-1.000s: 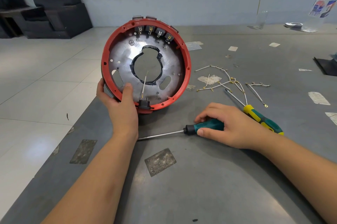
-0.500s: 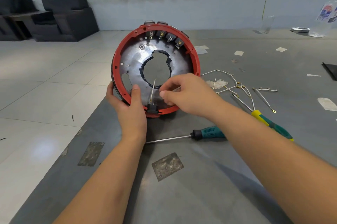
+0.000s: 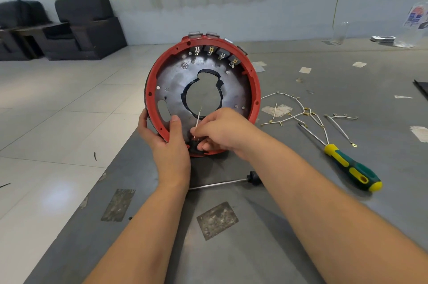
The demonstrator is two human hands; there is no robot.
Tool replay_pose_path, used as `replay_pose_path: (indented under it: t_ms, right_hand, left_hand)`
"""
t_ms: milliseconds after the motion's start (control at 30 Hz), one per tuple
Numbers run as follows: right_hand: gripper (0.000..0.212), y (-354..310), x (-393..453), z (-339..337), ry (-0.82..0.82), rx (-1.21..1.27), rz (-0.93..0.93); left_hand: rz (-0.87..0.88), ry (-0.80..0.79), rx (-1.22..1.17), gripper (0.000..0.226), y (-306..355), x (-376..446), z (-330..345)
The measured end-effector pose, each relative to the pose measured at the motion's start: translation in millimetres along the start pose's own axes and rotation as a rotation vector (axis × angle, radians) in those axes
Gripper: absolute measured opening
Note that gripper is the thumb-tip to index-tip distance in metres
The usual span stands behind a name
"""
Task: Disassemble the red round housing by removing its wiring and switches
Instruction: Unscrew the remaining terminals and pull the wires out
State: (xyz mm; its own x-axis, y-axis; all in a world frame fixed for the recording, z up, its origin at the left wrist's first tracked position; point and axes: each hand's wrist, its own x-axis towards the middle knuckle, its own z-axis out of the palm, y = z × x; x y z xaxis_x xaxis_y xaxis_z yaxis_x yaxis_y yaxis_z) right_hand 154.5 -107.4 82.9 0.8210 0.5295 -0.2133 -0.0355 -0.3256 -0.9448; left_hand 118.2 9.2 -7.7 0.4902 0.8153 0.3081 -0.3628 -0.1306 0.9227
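Two hands are on the red round housing [image 3: 254,89], which stands on edge at the near-left corner of the grey table [image 3: 301,249], its open side facing the camera. It is a glossy red plastic ring around a dull, smudged metal plate [image 3: 176,84] with a ragged round hole in the middle, edged in dark tape. Along the top of the housing sit four small blocky switches [image 3: 209,49] with brass terminals.

At the housing's lower left, the left hand [image 3: 166,144] grips the rim, thumb pressed flat on the inside, fingers wrapped round the back. Just right of it, the right hand [image 3: 222,131] curls in from the lower right, fingertips pinching a thin pale wire [image 3: 198,118] that rises straight up from a black switch [image 3: 194,146] at the bottom of the housing.

Right of the housing lies a loose tangle of white wires [image 3: 301,112] with brass ends, flat on the table. Beyond them, a green-and-yellow screwdriver [image 3: 352,168] lies slanted. Below the housing, a second screwdriver [image 3: 222,183] shows its steel shaft and black collar; the right forearm hides its handle.
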Motion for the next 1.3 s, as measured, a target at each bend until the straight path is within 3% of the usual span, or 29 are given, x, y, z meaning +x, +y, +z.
replay_pose_path:
  t_ms: [433,667,833,967,1133,1200,1300]
  right_hand:
    - [0.020,6.5,1.2,-1.5,-0.029,0.091,-0.051]
    - [0.008,5.0,-0.8,-1.0,-0.019,0.191,-0.060]
    - [0.010,7.4,0.8,-1.1,-0.026,0.171,-0.081]
    - [0.012,6.7,-0.3,-8.9,0.014,0.068,-0.221]
    - [0.005,2.9,-15.0,-52.0,-0.131,-0.007,-0.433]
    - [0.004,4.8,-19.0,-77.3,-0.083,0.089,-0.481]
    - [0.006,15.8,-14.9,-115.3,0.187,0.239,-0.498]
  left_hand:
    - [-0.007,-0.003,0.072,0.048,5.2,-1.9,-0.8]
    - [-0.040,-0.010,0.044,0.050,5.3,-0.8,-0.6]
    - [-0.055,-0.001,0.031,0.051,6.9,-0.8,-0.9]
    - [-0.109,0.000,0.001,0.055,12.1,-1.6,-1.1]
    - [-0.154,-0.015,-0.010,0.051,12.3,-1.6,-0.9]
    - [-0.173,-0.026,-0.019,0.050,12.0,-1.8,-1.5]
    - [-0.190,-0.022,-0.039,0.052,13.8,-2.4,-2.6]
